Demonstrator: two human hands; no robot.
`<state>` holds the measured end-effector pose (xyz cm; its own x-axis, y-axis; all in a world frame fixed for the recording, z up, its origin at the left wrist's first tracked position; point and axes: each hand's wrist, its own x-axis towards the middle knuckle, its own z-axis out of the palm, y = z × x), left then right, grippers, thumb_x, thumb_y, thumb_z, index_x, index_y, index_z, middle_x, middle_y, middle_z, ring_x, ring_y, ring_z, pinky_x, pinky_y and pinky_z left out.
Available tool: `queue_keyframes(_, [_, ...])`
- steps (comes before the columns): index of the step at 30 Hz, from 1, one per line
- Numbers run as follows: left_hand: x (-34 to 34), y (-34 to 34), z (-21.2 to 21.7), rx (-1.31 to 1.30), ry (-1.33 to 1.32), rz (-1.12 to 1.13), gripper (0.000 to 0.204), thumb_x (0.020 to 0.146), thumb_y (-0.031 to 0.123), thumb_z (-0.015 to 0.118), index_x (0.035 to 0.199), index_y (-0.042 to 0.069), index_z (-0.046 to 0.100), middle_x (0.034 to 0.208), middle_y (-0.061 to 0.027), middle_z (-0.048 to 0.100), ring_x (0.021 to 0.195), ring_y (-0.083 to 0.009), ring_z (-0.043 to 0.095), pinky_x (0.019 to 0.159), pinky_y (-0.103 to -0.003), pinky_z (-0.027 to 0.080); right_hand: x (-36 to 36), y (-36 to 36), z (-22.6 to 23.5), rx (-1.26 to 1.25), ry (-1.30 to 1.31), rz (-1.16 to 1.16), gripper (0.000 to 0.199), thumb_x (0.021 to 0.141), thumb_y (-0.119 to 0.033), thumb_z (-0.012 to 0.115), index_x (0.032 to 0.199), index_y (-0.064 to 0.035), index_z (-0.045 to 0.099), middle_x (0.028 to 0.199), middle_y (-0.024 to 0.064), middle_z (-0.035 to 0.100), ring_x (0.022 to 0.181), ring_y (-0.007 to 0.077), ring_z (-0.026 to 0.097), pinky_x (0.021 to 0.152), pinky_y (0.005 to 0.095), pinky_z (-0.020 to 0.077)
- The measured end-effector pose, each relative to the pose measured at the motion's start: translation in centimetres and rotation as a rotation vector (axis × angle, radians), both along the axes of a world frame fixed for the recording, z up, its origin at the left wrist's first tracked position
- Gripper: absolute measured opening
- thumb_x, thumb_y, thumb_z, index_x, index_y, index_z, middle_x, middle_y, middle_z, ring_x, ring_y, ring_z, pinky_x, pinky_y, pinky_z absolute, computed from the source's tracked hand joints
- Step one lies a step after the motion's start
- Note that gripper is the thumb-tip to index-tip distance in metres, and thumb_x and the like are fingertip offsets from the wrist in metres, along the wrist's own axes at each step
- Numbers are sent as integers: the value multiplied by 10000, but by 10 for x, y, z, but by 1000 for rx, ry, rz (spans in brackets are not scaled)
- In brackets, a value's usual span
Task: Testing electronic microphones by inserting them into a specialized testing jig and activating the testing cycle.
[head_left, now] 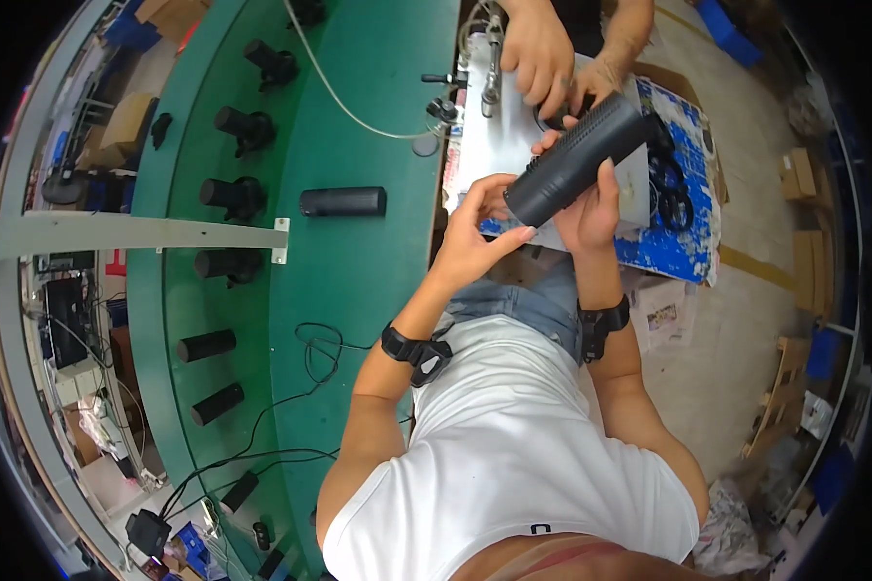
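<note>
A black cylindrical device (562, 172) with a perforated upper side is held tilted in front of me, its far end pointing up and right. My left hand (477, 232) curls around its near end, with the thumb along the rim. Under the body, my right hand (591, 215) supports it, thumb on the near side and fingertips showing on the other side. Just beyond the device are a co-worker's two hands (538, 63) over a white surface (499, 165); black round parts show by their fingers, but what they grip is partly hidden.
On the green bench (358, 281) to my left lies another black cylinder (343, 201). Several similar cylinders stand along the green rack (155, 320). A metal bar (136, 235) juts over the bench. Black rings (670, 184) lie on a worn blue board (698, 232). Cables (252, 450) trail across the bench.
</note>
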<state>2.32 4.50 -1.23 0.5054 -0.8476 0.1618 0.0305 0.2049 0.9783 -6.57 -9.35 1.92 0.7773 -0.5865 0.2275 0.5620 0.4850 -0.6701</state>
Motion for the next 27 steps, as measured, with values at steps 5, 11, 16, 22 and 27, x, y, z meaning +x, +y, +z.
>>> queue_keyframes(5, [-6, -14, -2, -86, 348, -244, 406, 896, 222, 592, 1202, -26, 492, 1004, -109, 627, 860, -162, 607, 792, -292, 473, -28, -11, 2, -41, 60, -96, 653, 931, -498, 465, 1346, -8, 344, 1222, 154, 499, 1162, 280, 477, 1045, 395, 361])
queue_keyframes(11, [-22, -23, 28, -186, 657, -262, 438, 961, 294, 450, 1246, -36, 405, 959, -153, 609, 861, -203, 637, 712, -287, 506, -37, -24, 6, -345, 137, -225, 682, 828, -455, 665, 1269, -9, 397, 1203, 130, 498, 1133, 275, 498, 1023, 411, 366])
queue_keyframes(16, [-18, -30, 4, -18, 596, -311, 489, 982, 460, 396, 1071, -6, 516, 719, -82, 613, 524, -147, 564, 517, -236, 458, -43, -29, -7, -217, 19, -182, 780, 718, -483, 777, 1272, -73, 412, 1189, 108, 506, 1169, 284, 491, 1045, 434, 361])
queue_keyframes(22, [-11, -35, -19, 163, 842, -540, 605, 984, 545, 271, 1077, 7, 530, 702, -110, 618, 555, -167, 579, 557, -269, 484, -38, -84, 14, -402, -241, 102, 523, 777, -285, 734, 1170, -90, 449, 968, 53, 504, 996, 201, 509, 1060, 416, 332])
queue_keyframes(27, [-4, -31, -17, 124, 674, -375, 452, 1010, 391, 348, 1179, 6, 515, 797, -120, 634, 695, -151, 615, 687, -245, 497, 13, -132, 29, -641, 74, -537, 306, 811, -70, 626, 1093, 18, 549, 1006, 139, 620, 978, 220, 592, 917, 331, 455])
